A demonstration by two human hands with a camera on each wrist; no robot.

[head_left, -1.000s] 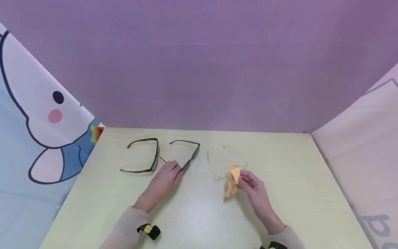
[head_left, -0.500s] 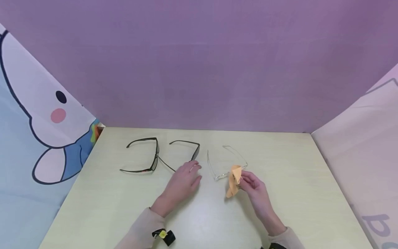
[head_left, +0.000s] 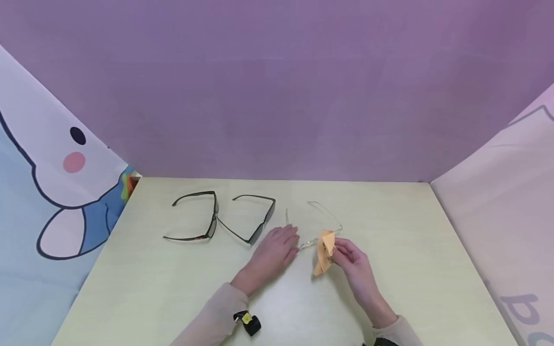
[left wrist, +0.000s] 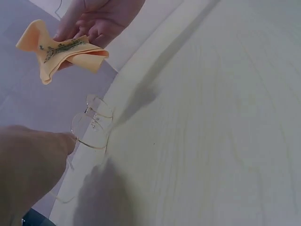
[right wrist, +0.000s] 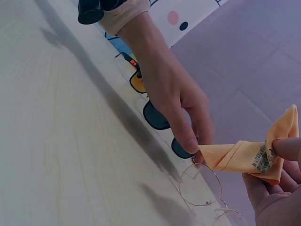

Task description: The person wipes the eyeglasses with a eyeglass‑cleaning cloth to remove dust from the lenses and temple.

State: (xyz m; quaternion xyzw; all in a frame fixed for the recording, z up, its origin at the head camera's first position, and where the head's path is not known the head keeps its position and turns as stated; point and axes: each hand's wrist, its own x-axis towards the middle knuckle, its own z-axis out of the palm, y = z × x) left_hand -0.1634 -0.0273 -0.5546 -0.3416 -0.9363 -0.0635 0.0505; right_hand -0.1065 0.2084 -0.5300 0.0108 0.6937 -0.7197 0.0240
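Note:
Thin wire-framed glasses (head_left: 308, 244) lie with arms spread, right of two dark pairs. My left hand (head_left: 268, 254) is at their left hinge, fingers extended over the left arm and thumb near the frame. In the right wrist view, the left thumb and fingertips stand close around that hinge without a visible firm pinch. My right hand (head_left: 357, 266) pinches a folded orange glasses cloth (head_left: 324, 252) between thumb and fingers, over the front of the wire glasses. Green print shows on the cloth (left wrist: 70, 52) in the left wrist view.
Dark sunglasses (head_left: 269, 214) lie left of the wire glasses, arms spread. Farther left is another black-framed pair (head_left: 212, 226), its front touching or close to the first pair's arm. All rest on a pale table (head_left: 389, 230) before a purple backdrop (head_left: 277, 96).
My left hand has moved right, from the middle sunglasses to the left hinge of the wire glasses. The right hand and cloth have hardly moved.

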